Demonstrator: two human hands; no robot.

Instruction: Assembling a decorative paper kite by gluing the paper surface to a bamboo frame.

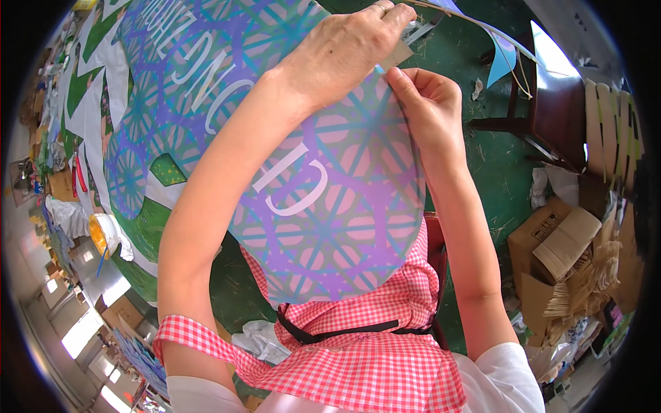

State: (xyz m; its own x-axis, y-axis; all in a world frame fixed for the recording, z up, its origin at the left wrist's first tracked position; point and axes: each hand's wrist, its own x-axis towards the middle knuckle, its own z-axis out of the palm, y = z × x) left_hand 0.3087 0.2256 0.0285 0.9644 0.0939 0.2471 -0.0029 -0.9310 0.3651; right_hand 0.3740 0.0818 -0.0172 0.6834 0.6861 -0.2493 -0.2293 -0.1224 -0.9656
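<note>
A large purple, teal and pink patterned sheet [330,241] with white lettering hangs over my lap and runs up to the far left. Its right edge curves past my right hand [430,96], whose thumb and fingers are pinched on that edge. My left arm reaches across the sheet. The left hand [354,48] is closed, knuckles up, with its fingertips mostly hidden. From those fingertips a thin pale strip [475,24] trails off to the right. A small light-blue tip [378,69] shows between the two hands.
A dark wooden chair [554,117] stands at right, with a blue piece [502,62] hanging near it. Cardboard boxes [544,237] are piled below. Left, a green-and-white sheet [155,213] lies under the patterned one, beside a white tub [105,234] with yellow inside and red-handled pliers-like tool [80,175].
</note>
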